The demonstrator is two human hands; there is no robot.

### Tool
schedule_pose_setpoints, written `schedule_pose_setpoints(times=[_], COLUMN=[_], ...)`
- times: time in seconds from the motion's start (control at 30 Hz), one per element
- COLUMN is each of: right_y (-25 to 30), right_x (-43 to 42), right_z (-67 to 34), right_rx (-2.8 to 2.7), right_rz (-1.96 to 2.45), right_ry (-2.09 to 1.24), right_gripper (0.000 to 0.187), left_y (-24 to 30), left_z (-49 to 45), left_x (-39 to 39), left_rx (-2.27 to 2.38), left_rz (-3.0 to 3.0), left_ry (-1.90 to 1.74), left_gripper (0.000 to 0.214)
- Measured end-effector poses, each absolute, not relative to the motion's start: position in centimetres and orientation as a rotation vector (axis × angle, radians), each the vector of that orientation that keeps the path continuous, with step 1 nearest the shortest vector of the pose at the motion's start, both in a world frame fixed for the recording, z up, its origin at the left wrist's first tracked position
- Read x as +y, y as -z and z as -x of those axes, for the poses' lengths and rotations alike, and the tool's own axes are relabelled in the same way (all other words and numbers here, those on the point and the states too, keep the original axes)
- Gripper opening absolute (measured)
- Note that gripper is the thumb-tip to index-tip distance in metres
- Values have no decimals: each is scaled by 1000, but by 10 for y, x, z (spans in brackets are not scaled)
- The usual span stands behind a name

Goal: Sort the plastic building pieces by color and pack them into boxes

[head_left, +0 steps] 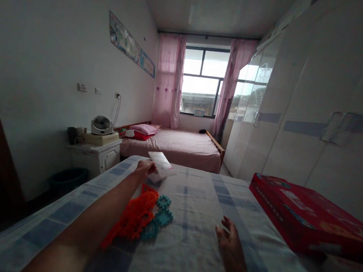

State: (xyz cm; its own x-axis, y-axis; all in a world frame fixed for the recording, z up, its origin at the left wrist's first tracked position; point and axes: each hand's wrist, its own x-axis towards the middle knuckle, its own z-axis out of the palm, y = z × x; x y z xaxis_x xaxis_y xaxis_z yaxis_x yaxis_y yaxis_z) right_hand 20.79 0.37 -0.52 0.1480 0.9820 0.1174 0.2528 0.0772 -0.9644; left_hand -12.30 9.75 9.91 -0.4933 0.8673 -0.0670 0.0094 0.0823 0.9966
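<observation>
My left hand reaches to the far side of the cloth-covered surface, fingers closed on the near left edge of a white sheet. The sheet is partly see-through toward its lower part; I cannot tell whether it is paper or a plastic sleeve. Under and beside my left forearm lies a pile of orange snowflake-shaped pieces, partly hidden by the arm. Several teal pieces of similar shape touch the pile on its right. My right hand is over the cloth at the right, empty, with its fingers apart and slightly curled.
A large red box stands on the right side of the blue-and-white checked cloth. Beyond is a bed with pink bedding. A white cabinet carries a small fan; a dark bin stands beside it. Wardrobes line the right.
</observation>
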Motion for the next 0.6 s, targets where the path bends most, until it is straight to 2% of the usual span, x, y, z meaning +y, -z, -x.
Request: schedule_pose_setpoints(times=[0.17, 0.3, 0.43, 0.6], right_y=[4, 8, 7, -2], right_x=[0, -3, -6, -15], right_z=[-205, -199, -196, -192], right_rx=[-1342, -1391, -1409, -1410], right_rz=[1394, 1369, 1369, 1360], right_ry=[-927, -927, -881, -797], right_gripper=[70, 64, 59, 51], left_y=[-78, -57, -54, -69], left_z=[127, 112, 111, 122], left_x=[110, 117, 121, 96], left_rx=[2116, 2232, 2351, 2331], left_rz=[-1373, -1914, -2164, -2374], left_ry=[-1274, -925, -536, -216], left_gripper=[38, 48, 30, 31])
